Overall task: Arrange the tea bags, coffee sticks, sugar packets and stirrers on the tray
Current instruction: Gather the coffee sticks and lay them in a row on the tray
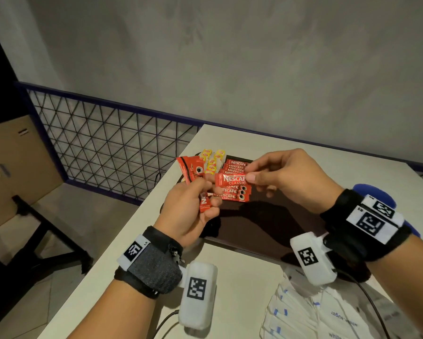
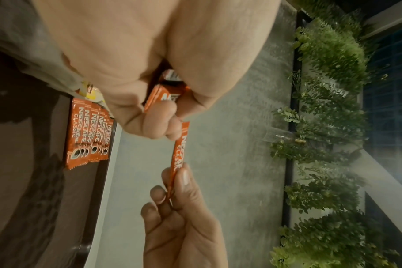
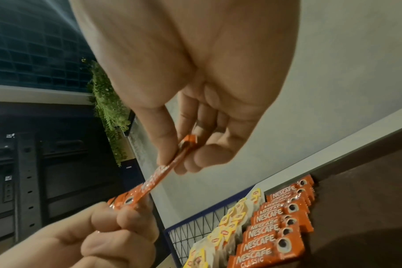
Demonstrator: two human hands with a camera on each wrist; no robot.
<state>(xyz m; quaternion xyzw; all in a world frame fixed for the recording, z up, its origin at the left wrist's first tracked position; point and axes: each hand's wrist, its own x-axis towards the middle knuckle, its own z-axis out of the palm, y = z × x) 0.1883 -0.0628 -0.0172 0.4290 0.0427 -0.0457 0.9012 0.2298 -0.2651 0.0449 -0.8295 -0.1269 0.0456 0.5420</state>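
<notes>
Hands meet at the centre of the head view, above the far left part of a dark brown tray (image 1: 274, 231) that lies on a white table (image 1: 242, 272). The left hand (image 1: 188, 211) has its fingers curled round a small fan of red Nescafe coffee sticks (image 1: 192, 171), which sticks up toward the upper left of the frame. The right hand (image 1: 288, 179) pinches 1 single coffee stick (image 1: 232, 179) by its end between thumb and forefinger, the other fingers loosely bent beneath; the stick's other end reaches the left hand's fingertips. In the left wrist view the same stick (image 2: 179, 150) runs edge-on between the 2 hands, and the right wrist view shows it (image 3: 163, 174) slanting from the pinching fingers (image 3: 165, 150) down to the left hand (image 3: 99, 234) at lower left.

On the tray, at its far left end, a row of coffee sticks (image 3: 276, 234) lies overlapped like shingles, labels up. Just beside that row, at the tray's far edge, stand yellow-tagged tea bags (image 1: 211, 162) in a close line. White sugar packets (image 1: 310, 316) lie spread on the table at the lower right of the head view, off the tray. Behind the table runs a blue-framed wire mesh railing (image 1: 102, 143).
</notes>
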